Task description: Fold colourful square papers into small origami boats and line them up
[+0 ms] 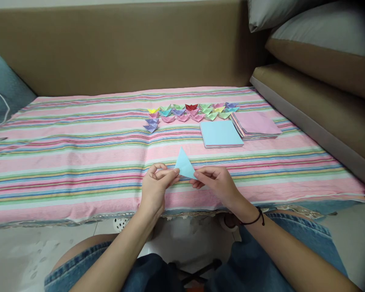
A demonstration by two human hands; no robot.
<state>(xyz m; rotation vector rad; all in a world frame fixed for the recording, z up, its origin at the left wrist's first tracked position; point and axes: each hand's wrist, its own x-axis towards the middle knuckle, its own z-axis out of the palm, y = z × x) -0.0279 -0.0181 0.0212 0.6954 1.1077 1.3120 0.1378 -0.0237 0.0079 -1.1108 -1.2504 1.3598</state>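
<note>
A light blue sheet of origami paper, folded into a triangle (185,165), is held up between my two hands above the striped cloth. My left hand (158,180) pinches its left corner between thumb and fingers. At the lower right corner, my right hand (217,182) grips it the same way, a dark cord bracelet round that wrist. One point of the triangle faces away from me. Beyond it lie a stack of blue square paper (221,134) and, overlapping its right side, a fanned stack topped with pink paper (257,123).
Several small folded paper boats (182,113) in many colours stand in rows behind the stacks. Striped cloth (79,162) covers the seat. A brown backrest (124,48) rises behind, and large cushions (322,52) are piled on the right. A white cable (1,99) hangs at far left.
</note>
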